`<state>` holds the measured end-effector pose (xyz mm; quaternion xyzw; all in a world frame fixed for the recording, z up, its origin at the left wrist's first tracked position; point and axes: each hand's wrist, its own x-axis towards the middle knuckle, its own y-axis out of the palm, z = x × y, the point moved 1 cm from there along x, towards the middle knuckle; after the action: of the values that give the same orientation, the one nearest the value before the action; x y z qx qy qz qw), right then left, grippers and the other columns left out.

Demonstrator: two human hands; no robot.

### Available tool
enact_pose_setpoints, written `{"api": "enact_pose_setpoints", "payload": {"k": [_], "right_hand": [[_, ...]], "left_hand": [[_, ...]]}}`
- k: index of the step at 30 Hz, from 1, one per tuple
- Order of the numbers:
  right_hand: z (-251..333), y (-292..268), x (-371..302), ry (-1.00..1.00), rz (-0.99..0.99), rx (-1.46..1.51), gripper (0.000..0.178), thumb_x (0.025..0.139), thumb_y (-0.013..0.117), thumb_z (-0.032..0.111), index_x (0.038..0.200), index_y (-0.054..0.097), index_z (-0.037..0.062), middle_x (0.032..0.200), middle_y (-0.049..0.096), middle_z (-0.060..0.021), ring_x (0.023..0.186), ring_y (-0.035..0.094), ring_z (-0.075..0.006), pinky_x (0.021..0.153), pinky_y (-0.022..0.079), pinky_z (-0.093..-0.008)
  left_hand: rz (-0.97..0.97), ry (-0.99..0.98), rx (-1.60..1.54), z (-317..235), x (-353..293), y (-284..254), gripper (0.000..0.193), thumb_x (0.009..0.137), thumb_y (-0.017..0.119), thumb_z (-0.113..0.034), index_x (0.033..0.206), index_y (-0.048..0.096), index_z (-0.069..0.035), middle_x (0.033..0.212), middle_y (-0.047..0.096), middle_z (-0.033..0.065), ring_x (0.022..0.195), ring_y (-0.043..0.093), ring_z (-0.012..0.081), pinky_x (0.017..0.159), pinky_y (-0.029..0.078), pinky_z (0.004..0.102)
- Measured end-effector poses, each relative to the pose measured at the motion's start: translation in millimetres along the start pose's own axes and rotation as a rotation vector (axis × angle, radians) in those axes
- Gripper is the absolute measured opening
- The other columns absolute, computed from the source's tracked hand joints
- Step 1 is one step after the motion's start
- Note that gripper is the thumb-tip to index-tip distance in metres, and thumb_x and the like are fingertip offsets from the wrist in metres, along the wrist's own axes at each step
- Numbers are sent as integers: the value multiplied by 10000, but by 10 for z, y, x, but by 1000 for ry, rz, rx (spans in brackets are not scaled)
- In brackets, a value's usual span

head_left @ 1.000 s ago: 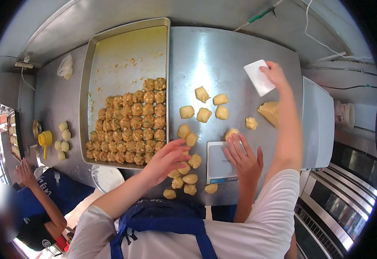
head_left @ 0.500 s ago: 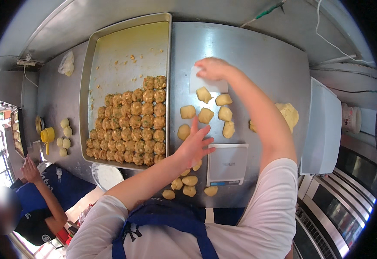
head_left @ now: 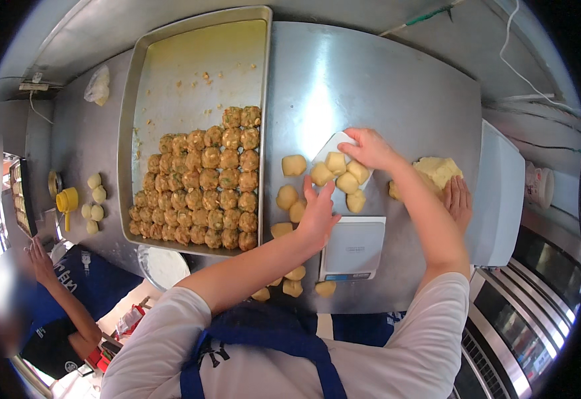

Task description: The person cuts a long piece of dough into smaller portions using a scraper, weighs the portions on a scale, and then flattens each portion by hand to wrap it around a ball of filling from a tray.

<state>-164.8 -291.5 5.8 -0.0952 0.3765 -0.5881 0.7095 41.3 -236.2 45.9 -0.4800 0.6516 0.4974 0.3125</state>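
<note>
My right hand (head_left: 368,147) grips a white dough scraper (head_left: 333,141) by its edge, its fingers closed over one corner. Several pale yellow dough pieces (head_left: 347,181) lie bunched on or against the scraper; how far it reaches beneath them is hidden. Just below this bunch, my left hand (head_left: 318,216) is open with thumb and fingers apart, its fingertips close to the nearest piece. More dough pieces (head_left: 287,197) lie to its left, and others sit partly under my left forearm. A flat digital scale (head_left: 352,246) stands on the metal table right of my left hand.
A large tray (head_left: 264,133) with rows of chunky filling balls (head_left: 209,178) stands to the left. Another person's hand (head_left: 460,201) rests by a big dough lump (head_left: 438,171) at right. Farther left are pale dough balls (head_left: 97,194), a yellow strainer (head_left: 67,199) and a co-worker (head_left: 71,292).
My right hand and the scraper have come nearer to me, and dough pieces are now bunched together there. My left hand moved slightly right. Another person's hand has appeared at the dough lump.
</note>
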Motion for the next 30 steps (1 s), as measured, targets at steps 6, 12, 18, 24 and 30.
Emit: {"api": "enact_pose_setpoints", "payload": {"k": [6,12,18,24,30], "right_hand": [[547,323,-456,100,-144,7,280,908,625,293,875,617,15,699,616,-128,632,568,-269,628,447,-403],[1918,695,-943,-61,-353,-673,140,897,582,198,897,568,58,706,650,-125,678,669,-280,569,524,-411],[3072,1171,-1197,-86,-572,-822,128,852,609,174,896,581,58,758,662,-115,675,690,-248,554,543,-372],[2603,493,-1100,188,-742,-121,358,945,591,286,1116,609,-28,936,679,-259,909,684,-373,764,515,-481],[2934,1715,-899,-26,-876,-509,656,890,645,246,1419,392,-48,1404,459,-312,1289,459,-458,1092,382,-449]], "left_hand": [[-115,13,-106,-23,-132,154,798,980,462,-562,1559,-35,-327,1596,161,53,1438,274,303,1072,365,570],[378,13,-559,-105,-200,-110,678,968,258,-699,1248,582,-173,1231,624,30,1265,507,231,1016,449,455],[995,253,-732,-363,-701,-965,708,953,278,-704,1292,569,-156,1236,614,70,1202,545,296,1003,412,546],[625,-81,-678,-762,-1524,-2872,752,942,251,-725,1333,539,-150,1219,608,112,1149,557,319,1017,379,584],[238,439,-563,-1366,-2348,-5127,688,986,312,-645,1312,544,-85,1150,623,99,1056,602,297,981,456,491]]}}
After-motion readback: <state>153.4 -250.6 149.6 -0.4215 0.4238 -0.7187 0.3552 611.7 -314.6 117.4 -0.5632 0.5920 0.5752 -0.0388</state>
